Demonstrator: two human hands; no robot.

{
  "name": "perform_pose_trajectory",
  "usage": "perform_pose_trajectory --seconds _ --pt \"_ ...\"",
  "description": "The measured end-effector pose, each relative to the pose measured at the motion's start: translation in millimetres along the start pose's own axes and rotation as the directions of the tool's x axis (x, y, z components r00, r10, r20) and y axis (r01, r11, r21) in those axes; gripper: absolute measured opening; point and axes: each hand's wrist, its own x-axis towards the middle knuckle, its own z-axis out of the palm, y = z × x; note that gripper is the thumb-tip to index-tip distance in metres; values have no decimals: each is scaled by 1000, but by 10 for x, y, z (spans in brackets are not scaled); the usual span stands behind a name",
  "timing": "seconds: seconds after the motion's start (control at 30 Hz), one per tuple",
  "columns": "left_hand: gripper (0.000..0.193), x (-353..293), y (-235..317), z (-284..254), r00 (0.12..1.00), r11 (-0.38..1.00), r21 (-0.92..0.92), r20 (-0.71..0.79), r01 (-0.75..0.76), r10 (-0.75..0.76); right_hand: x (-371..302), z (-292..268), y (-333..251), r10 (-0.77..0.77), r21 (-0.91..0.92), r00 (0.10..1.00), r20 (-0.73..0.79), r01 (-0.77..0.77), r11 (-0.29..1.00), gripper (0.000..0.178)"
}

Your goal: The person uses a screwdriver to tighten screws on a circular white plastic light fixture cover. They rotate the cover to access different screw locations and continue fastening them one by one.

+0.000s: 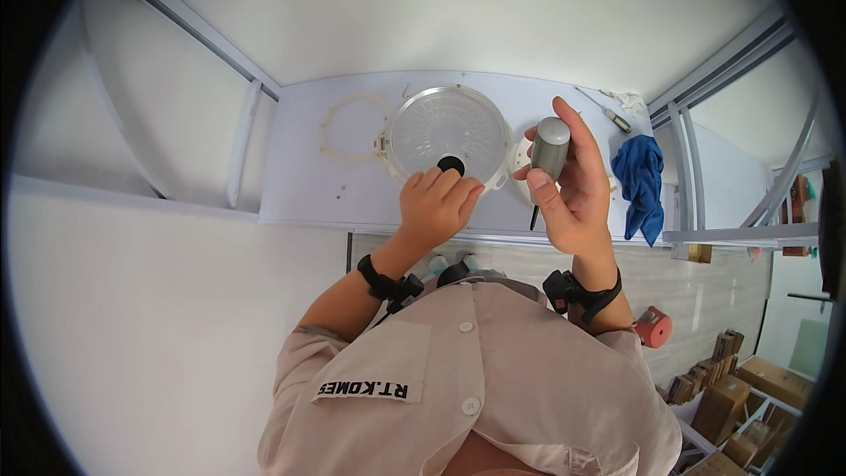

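Note:
A round, silvery metal lid (432, 128) with a white rim and side lugs lies on the white table. My left hand (436, 204) is closed over the lid's near edge; what its fingers grip there is hidden. Just beyond those fingertips shows a round black part (450, 164). To the lid's right, my raised right hand (577, 181) grasps a screwdriver (552, 148) by its thick grey handle, the dark shaft pointing down. Behind this hand, a white piece (522, 155) by the lid is partly covered.
A pale ring gasket (323, 126) lies left of the lid, with tiny parts (342, 190) nearer me. At the right are another screwdriver (608, 112), a white crumpled tissue (627, 100) and a blue cloth (640, 178). Metal frame posts (692, 167) flank the table. Cardboard boxes (721, 407) stand lower right.

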Motion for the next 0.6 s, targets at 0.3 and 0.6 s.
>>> perform_pose_trajectory --seconds 0.3,0.6 --pt "10 5 -61 -105 994 987 -138 86 77 -65 -48 -66 0 -6 -36 1000 -1 6 999 75" --pt "7 -2 -1 -165 971 954 -203 132 221 -197 -27 32 71 -60 10 997 51 60 998 69"
